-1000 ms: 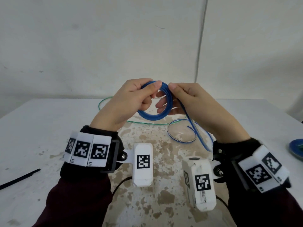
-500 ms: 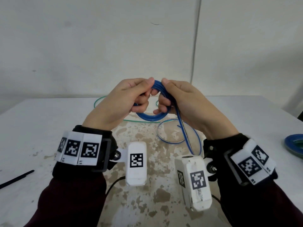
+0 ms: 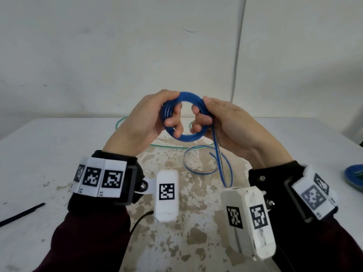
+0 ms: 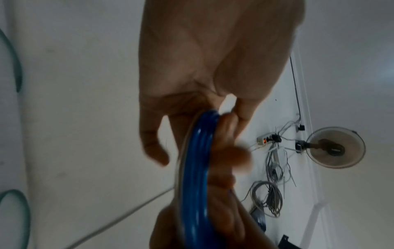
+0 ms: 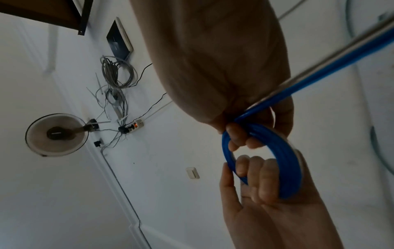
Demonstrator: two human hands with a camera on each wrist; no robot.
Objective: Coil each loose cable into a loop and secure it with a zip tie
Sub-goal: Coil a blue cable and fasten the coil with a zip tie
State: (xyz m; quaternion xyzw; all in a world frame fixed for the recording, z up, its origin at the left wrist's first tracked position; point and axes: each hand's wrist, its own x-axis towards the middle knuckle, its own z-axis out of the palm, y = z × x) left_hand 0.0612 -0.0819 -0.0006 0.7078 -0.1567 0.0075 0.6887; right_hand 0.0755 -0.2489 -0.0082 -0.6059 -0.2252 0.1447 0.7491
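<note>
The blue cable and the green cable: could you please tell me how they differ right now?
The blue cable is held above the table, gripped by the left hand and right hand; the green cable lies untouched on the table. Blue is wound into a tight coil with a loose tail; green sprawls loosely. Neither shows a zip tie.

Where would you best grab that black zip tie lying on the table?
Probably near the middle of the black zip tie, from above with the left hand: it lies flat, thin and apart from everything on the table's left, so pinch its long sides.
</note>
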